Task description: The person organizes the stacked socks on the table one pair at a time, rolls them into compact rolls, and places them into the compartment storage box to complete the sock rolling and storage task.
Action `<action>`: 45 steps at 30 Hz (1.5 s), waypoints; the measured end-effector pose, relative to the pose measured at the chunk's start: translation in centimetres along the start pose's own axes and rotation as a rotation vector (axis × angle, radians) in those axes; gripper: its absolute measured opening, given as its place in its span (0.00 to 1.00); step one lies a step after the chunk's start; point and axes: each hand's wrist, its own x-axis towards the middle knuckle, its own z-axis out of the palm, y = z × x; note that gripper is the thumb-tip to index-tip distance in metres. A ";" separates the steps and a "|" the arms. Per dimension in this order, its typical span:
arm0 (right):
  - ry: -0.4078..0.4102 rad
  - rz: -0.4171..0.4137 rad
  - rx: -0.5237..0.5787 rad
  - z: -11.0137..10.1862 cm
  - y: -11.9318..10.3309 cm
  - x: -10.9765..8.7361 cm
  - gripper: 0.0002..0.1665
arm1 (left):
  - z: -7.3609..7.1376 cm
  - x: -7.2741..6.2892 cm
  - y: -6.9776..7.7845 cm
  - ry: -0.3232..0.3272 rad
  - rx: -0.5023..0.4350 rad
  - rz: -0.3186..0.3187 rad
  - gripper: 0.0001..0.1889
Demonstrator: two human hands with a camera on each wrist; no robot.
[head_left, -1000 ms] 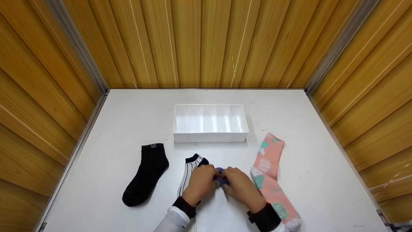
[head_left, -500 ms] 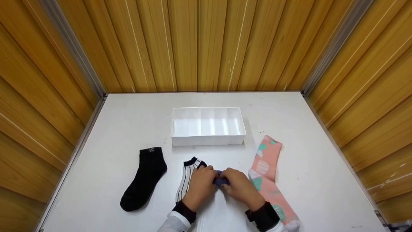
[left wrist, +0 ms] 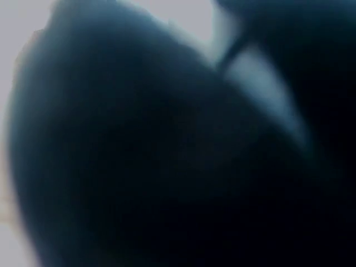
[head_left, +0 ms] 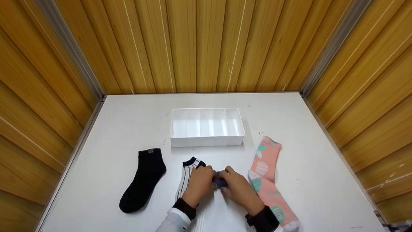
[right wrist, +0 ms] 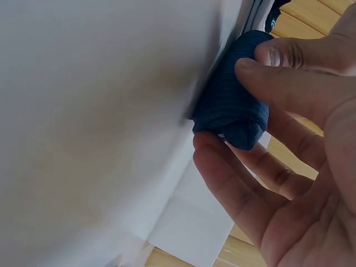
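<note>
A rolled-up blue sock [head_left: 220, 183] sits low over the white table between both hands. My left hand [head_left: 200, 183] pinches its left end. My right hand [head_left: 238, 189] holds the other end; in the right wrist view the thumb presses on top of the ribbed roll [right wrist: 231, 97], with fingertips curled under its near end. Partly beneath the left hand and forearm lies a white sock with dark stripes [head_left: 184, 178]. A pink sock with green and white patches [head_left: 267, 169] lies just right of my right hand. Dark blur fills the left wrist view.
A white open box [head_left: 207, 141] stands behind the hands on the table [head_left: 128, 122]. Flat at the left lies a black ankle sock [head_left: 145, 180]. Wood-patterned walls [head_left: 206, 48] enclose the back and both sides.
The head view has tilted slightly, shifting everything a little down and left. Both hands stay on the blue roll; the right fingers have shifted their hold slightly. The other socks and box stay put.
</note>
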 end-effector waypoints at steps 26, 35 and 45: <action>0.033 0.052 0.034 -0.5 0.6 0.9 0.15 | 0.1 0.5 0.0 0.016 0.027 -0.039 0.09; 0.114 0.003 -0.131 0.0 0.1 0.9 0.24 | -0.5 1.5 -0.6 -0.059 -0.019 -0.032 0.06; 0.139 0.005 -0.142 0.4 0.3 1.5 0.18 | -0.4 2.3 -1.7 -0.072 -0.126 -0.031 0.06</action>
